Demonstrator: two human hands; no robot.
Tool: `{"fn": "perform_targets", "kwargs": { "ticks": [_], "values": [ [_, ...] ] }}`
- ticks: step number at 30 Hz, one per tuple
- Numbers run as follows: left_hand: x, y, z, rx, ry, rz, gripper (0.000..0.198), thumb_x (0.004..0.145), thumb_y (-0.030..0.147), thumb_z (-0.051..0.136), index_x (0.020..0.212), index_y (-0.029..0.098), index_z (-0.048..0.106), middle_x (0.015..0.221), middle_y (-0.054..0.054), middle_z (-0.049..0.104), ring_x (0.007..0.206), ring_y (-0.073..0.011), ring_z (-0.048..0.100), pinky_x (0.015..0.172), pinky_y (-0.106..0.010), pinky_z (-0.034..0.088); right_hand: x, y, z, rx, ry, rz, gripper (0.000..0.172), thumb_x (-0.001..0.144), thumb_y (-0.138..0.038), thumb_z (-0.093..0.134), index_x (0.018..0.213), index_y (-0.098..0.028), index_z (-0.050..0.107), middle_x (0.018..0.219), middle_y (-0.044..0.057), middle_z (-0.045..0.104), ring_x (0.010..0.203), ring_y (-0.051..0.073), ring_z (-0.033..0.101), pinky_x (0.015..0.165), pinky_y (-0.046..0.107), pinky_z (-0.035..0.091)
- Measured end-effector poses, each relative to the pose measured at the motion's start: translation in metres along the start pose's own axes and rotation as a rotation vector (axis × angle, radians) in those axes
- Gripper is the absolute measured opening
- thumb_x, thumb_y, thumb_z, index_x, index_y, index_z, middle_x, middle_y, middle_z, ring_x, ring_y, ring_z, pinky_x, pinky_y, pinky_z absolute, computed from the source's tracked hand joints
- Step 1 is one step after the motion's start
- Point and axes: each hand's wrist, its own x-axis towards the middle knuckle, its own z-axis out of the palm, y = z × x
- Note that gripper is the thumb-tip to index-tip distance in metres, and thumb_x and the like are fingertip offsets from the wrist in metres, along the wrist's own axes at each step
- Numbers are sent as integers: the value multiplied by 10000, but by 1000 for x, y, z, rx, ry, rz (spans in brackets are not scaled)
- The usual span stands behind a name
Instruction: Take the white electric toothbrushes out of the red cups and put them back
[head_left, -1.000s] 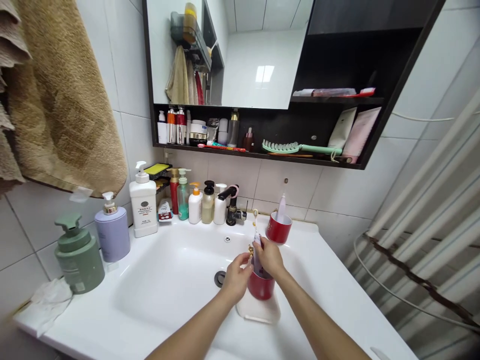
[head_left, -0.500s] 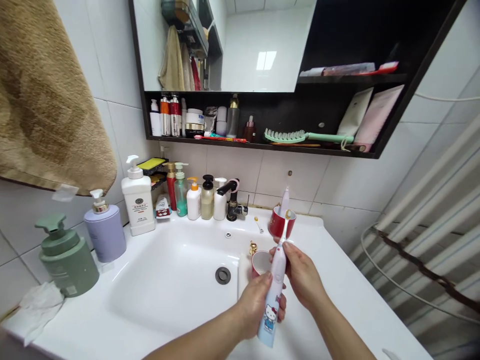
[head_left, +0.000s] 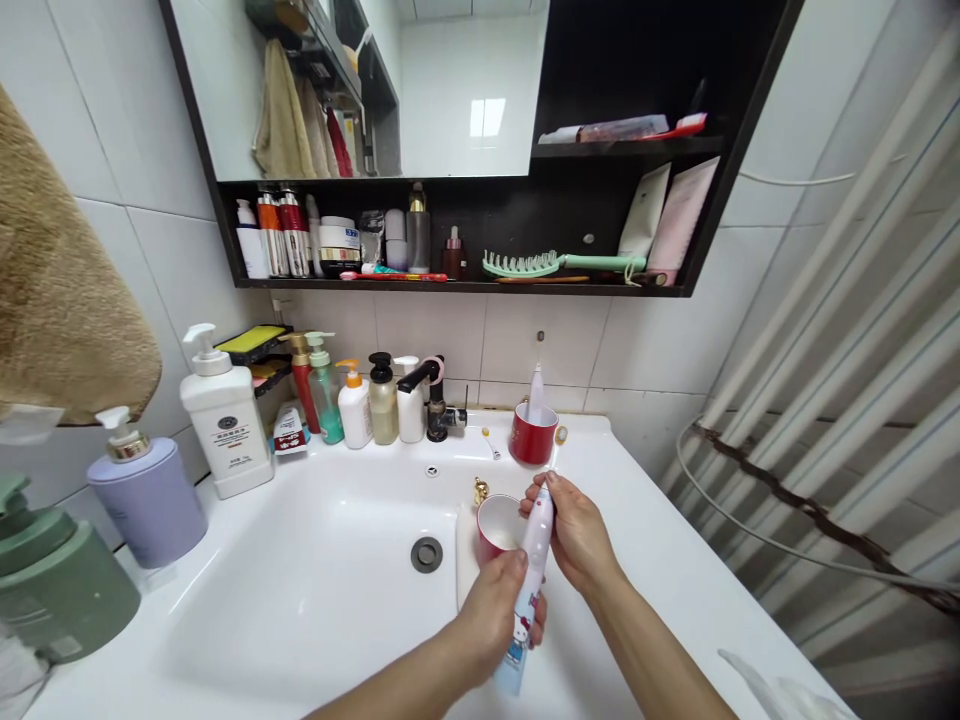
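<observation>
A white electric toothbrush [head_left: 537, 535] with a pale blue base and a cartoon cat is held slantwise over the sink's right side. My left hand [head_left: 487, 610] wraps around its lower handle. With thumb and fingers closed, my right hand [head_left: 574, 530] pinches the top, where the brush head's neck meets the handle. The bristled tip [head_left: 561, 435] sticks up beyond those fingers. Just left of the handle stands a red cup [head_left: 495, 540], white inside and partly hidden by my left hand. Behind my hands, another red cup [head_left: 534, 445] holds a second electric toothbrush [head_left: 536, 395].
A loose brush head [head_left: 491, 443] lies on the ledge beside the black faucet [head_left: 436, 400]. Several pump bottles [head_left: 355, 410] line the back and left of the white sink [head_left: 300, 560]. The dark shelf [head_left: 465, 287] overhangs the back. A crumpled clear wrapper [head_left: 772, 690] lies at right.
The view has swung a little to the right. My right fingers have moved up onto the toothbrush's neck, covering more of it. My left hand keeps its hold on the handle.
</observation>
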Motion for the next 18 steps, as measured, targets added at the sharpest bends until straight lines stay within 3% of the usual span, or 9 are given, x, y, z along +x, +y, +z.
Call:
{"fn": "perform_targets", "kwargs": {
  "ticks": [5,9,14,18],
  "values": [
    [-1,1,1,-54,-40,-55,510,573,636,279,685,145,361,440,42,394,327,-37,339,370,-186,231,0,-1,0,53,-34,17,190,592,-330,531,635,-160,459,496,-37,495,439,81,469,490,232,401],
    [-2,1,2,82,40,18,480,577,622,302,651,150,351,439,41,403,319,-37,345,372,-190,237,1,1,-1,54,-5,10,190,604,-341,516,633,-162,460,494,-36,489,442,85,470,482,237,404],
    [-1,2,1,-48,-37,-131,520,583,643,232,675,148,364,451,44,394,322,-30,337,374,-183,235,2,5,-3,88,34,31,171,596,-323,526,623,-168,460,471,-48,466,434,80,461,474,232,408],
    [-2,2,1,137,64,-18,490,578,626,286,665,150,364,448,42,406,312,-39,348,362,-187,234,3,5,-4,91,51,25,175,602,-335,519,630,-171,462,474,-49,461,436,77,459,470,229,409]
  ]
}}
